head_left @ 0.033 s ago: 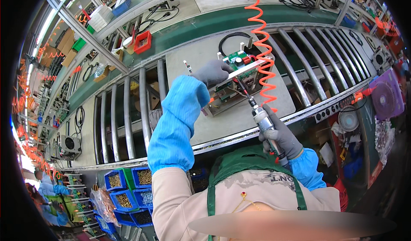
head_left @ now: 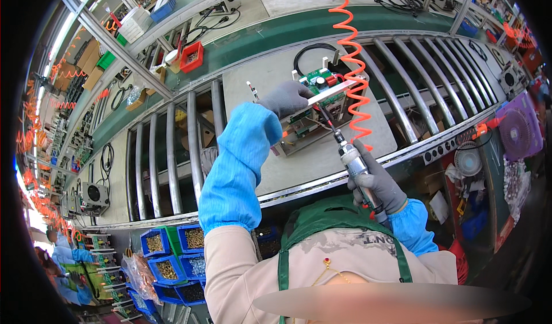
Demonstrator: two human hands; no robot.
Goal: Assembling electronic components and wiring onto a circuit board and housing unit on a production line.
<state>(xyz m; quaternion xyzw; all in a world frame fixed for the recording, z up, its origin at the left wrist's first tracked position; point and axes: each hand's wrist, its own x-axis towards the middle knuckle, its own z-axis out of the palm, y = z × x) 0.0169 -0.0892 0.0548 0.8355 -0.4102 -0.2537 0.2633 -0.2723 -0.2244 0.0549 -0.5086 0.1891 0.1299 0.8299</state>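
My right hand (head_left: 376,180), in a grey glove, is wrapped round a silver air screwdriver (head_left: 352,158). Its dark bit points up and left, with the tip at the near side of an open device frame (head_left: 302,144). A green circuit board (head_left: 330,82) with a round capacitor and a red part sits on that frame. Along the board's near side runs a white strip (head_left: 338,92). My left hand (head_left: 287,98), also gloved, has its fingers closed at the strip's left end. The fingertips and the exact contact of the bit are partly hidden.
An orange coiled air hose (head_left: 352,42) hangs just right of the device. The device rests on a grey board (head_left: 253,71) between metal rollers (head_left: 397,91). Blue bins (head_left: 167,269) of small fasteners stand at lower left. A red bin (head_left: 191,56) lies beyond, and a purple fan (head_left: 519,125) stands far right.
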